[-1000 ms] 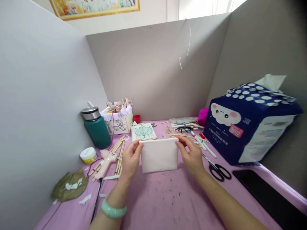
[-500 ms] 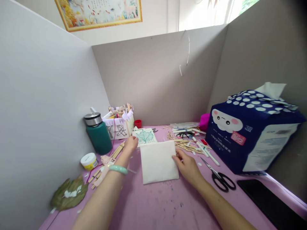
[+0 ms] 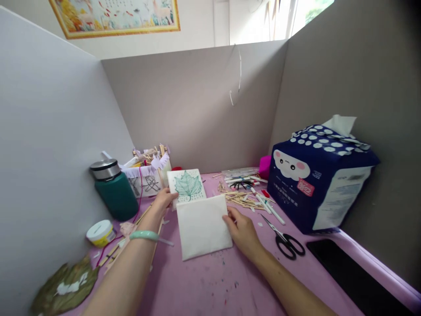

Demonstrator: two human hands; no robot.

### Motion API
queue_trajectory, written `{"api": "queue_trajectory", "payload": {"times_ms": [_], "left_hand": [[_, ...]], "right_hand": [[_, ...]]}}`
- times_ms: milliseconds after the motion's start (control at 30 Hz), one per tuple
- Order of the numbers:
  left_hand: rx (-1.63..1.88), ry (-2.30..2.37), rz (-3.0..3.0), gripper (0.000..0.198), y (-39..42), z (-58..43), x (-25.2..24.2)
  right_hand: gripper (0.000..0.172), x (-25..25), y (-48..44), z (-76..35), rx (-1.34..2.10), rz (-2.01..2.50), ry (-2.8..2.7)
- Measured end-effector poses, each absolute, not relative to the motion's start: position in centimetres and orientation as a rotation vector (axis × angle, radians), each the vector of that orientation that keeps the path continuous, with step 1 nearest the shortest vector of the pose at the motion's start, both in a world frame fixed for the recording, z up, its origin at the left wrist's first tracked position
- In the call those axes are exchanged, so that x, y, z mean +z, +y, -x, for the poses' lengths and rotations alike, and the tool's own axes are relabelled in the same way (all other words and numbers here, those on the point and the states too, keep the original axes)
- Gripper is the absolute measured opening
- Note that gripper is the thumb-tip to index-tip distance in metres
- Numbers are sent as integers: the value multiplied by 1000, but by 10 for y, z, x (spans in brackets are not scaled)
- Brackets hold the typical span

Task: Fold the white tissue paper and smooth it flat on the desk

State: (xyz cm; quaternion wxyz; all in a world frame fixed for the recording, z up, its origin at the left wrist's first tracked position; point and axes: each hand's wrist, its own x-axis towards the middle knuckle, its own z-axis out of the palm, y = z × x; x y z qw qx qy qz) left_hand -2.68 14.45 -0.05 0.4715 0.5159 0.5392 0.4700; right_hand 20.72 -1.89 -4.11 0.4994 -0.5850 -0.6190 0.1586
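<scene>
Grey partition boards close three sides of our pink surface (image 3: 210,285), which carries old paint specks. Near the middle of it lies the white folded cloth (image 3: 203,226), flat, with its long axis running from the near edge toward the far edge and turned a little to the left; its far short edge touches the leaf print card (image 3: 187,186). Our right hand (image 3: 241,230) rests on the right edge of the cloth, fingers bent and pressing it down, not closed around anything. Our left hand (image 3: 163,202) reaches to the left edge of the card and its grip is pinched on that edge, so the card is tilted up toward us; the green leaf on it points with its tip toward the far edge and its stem toward us. We judge that the print on the card is already finished and that the cloth is already folded and laid, while bringing the card and the cloth together is not yet done. At the left edge stand the green bottle (image 3: 113,191) and a small glue pot (image 3: 100,232), with a dried leaf (image 3: 64,289) at the near left corner. Toward the right edge we see scissors (image 3: 284,239), a heap of sticks and pens (image 3: 248,193), and the blue tissue pack (image 3: 317,175).
</scene>
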Motion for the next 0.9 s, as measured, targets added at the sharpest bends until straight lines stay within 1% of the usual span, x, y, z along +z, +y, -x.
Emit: {"api": "queue_trajectory", "payload": {"times_ms": [133,233,333,433,533,667,800,900], "left_hand": [[1126,1186,-1399,29,98,25,17],[1036,1031,-1513,34,63,25,18],[905,925,-1610,30,37,25,11],[838,931,-1646,28,23,25,3],[941,928,-1573,34,18,23,-3],[1146,780,-1329,48,12,9,-11],[1366,855,-1122,47,2,-13,-22],[1401,926,-1100,49,-4,-23,-25]], "right_hand": [[27,-37,-21,-209,344,1283,-1391],[27,-34,-21,-212,302,1223,-1291],[27,-35,-20,-215,231,1245,-1297],[24,-39,-18,-215,191,1282,-1362],[25,-44,-16,-216,208,1301,-1399],[33,-51,-13,-211,294,1334,-1383],[38,-61,-10,-199,431,1374,-1304],[45,-64,-8,-196,425,1405,-1258]]}}
